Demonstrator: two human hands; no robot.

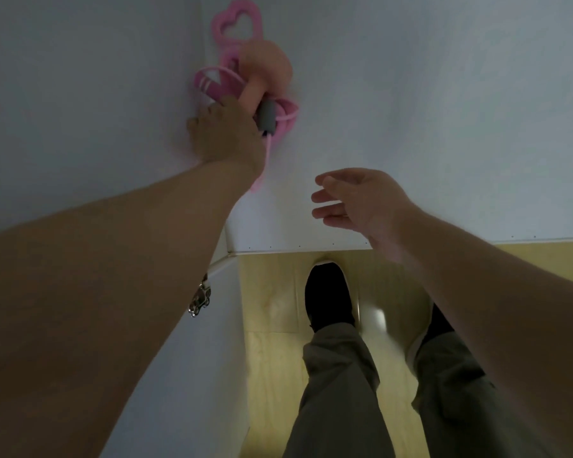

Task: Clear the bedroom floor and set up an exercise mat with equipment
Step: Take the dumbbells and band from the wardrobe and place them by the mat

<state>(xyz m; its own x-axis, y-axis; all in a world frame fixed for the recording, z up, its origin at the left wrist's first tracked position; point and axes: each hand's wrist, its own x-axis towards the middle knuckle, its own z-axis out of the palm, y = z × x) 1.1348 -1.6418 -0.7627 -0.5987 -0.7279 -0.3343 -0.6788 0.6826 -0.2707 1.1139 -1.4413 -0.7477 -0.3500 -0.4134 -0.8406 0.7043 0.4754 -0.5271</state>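
Two white walls [411, 94] meet in a corner that fills the upper view, and everything is placed from that corner. Below it and to its right lies the pale yellow wooden floor [278, 309], where grey trousers [338, 391] and a black shoe [328, 299] stand close to the skirting. The left hand [225, 137] is raised just right of the corner. Its fingers curl into a coiled pink skipping rope [286, 115] that hangs on the wall there, gripping the bundle beside the grey foam handle [267, 119]. The right hand [361, 200] hovers lower and further right of the corner, fingers spread and relaxed, holding nothing. Higher than the left hand, a peach-coloured knobbed piece [268, 66] stands among the coils; I cannot tell whether it is a hook or a second handle. Higher again, hard by the corner, hangs a pink heart-shaped ring [217, 28]. Low and left of the corner, a small metal latch [199, 297] sits on a white panel.

The step looks like taking the rope down for the mat. Lifting the whole bundle up and off, rather than tugging outward, should keep the coils from snagging on the peach piece or dragging the heart ring along. The free hand would do well to come up under the loose tail dangling below the wrist, so nothing unravels.
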